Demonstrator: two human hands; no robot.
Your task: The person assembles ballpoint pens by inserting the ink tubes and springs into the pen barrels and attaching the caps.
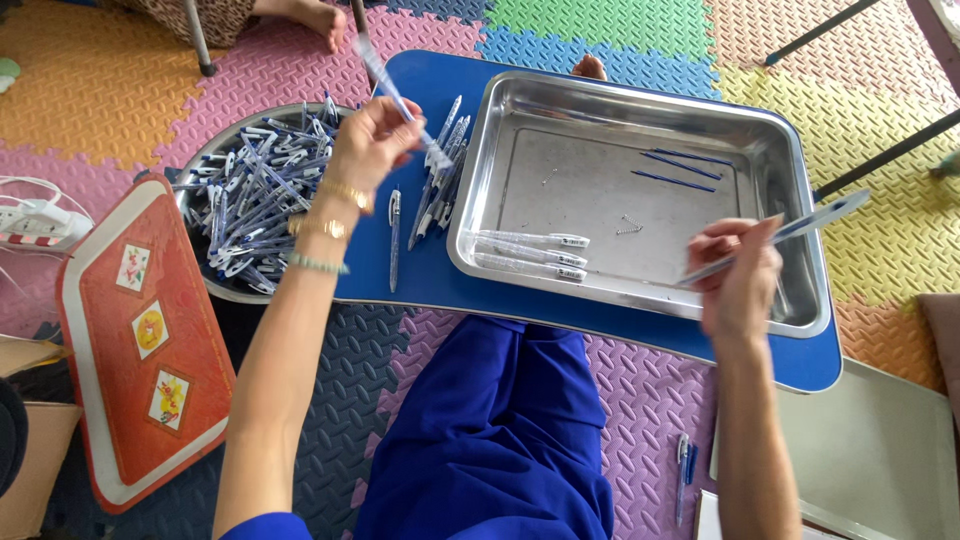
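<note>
**Holding two pen parts apart over the tray**

Gripping a clear pen barrel (385, 75) between pinched fingertips, the left hand (372, 140) was raised above the left end of the blue lap table (440, 285), wrist bent back; the barrel's long axis slanted up and to the far left. The right hand (738, 275) hovered over the near right corner of the steel tray (800, 200), closed around a second clear barrel (790, 232) whose axis ran up and to the right, out past the tray's rim. The two parts were well apart, tips pointing away from each other. Whether a refill sat inside either barrel was, perhaps, too blurred to tell. Finished pens (530, 255) lay in the tray's near left corner, nearer the left hand; a bowl of pen parts (250, 200) stood farther left.
</note>
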